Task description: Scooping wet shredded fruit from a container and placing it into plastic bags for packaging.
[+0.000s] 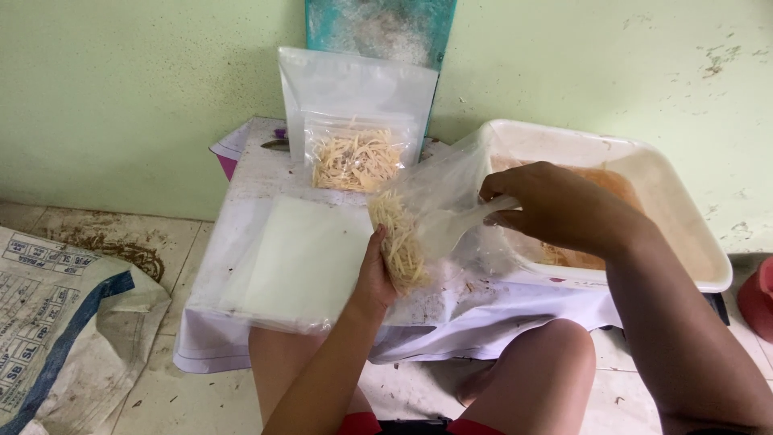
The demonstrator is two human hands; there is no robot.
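Your bare knees sat nearest the camera, tucked under the edge of the low surface, which was draped in a thin white plastic sheet. Above them your left hand rose from below, its grip clamped on the lower side of a clear plastic bag partly filled with pale, thin shredded strips. The bag lay tilted, long axis running from lower left to upper right, its mouth opening toward the white tub on your right. Your right hand came in from that side, grip closed around the handle of a white plastic scoop, whose bowl was already inside the bag's mouth, pointing down along the bag's length toward your left hand. So the right hand was the nearer to the opening, the left to the filled end.

The tub was smooth, rigid and rectangular, with orange-stained inner walls and a little of the shredded stuff left at the bottom. Behind the bag, a stand-up pouch with a clear window leaned against the green wall, showing the same strips. A woven sack lay crumpled on the floor to the left.
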